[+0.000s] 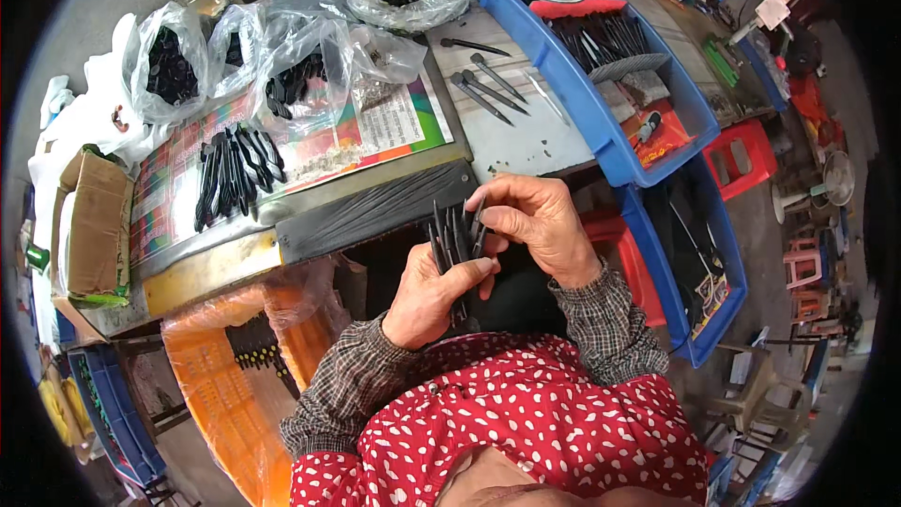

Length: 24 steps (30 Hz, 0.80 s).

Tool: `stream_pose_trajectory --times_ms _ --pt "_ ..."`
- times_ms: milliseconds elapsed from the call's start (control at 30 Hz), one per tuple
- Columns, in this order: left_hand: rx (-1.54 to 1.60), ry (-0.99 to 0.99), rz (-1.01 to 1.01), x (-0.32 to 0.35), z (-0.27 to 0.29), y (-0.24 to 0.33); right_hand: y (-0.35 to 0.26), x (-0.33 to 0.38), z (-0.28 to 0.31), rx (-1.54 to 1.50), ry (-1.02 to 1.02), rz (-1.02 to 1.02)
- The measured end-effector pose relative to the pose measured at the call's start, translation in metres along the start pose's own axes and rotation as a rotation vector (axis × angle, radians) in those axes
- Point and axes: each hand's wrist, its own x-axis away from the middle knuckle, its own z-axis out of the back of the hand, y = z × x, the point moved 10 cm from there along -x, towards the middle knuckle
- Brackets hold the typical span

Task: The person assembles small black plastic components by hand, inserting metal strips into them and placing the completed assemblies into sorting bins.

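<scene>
My left hand (424, 299) is closed round a bundle of slim black pointed sticks (452, 237), tips upward, in front of the table edge. My right hand (537, 223) touches the right side of this bundle, with thumb and index finger pinched at the top of one stick. Its other fingers partly hide the sticks' lower parts. Beyond my hands, several dark pointed sticks with rounded ends (488, 92) lie on the pale tabletop. To the left, a row of glossy black pieces (235, 174) rests on a colourful printed sheet.
Clear plastic bags of small black parts (172, 75) line the table's back. A long blue tray (601, 122) holds more dark sticks; another blue bin (648, 253) sits below it. An orange basket (221, 385) stands lower left, a cardboard box (94, 221) at the left edge, red stools (741, 158) at right.
</scene>
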Motion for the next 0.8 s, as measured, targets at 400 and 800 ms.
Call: stream_pose_trajectory --times_ms 400,800 --pt "0.022 0.125 0.047 0.021 0.005 -0.014 0.015 0.025 0.024 -0.110 0.155 0.088" --pt "0.004 0.174 -0.009 0.028 0.013 -0.015 0.011 0.033 0.018 -0.115 0.105 0.157"
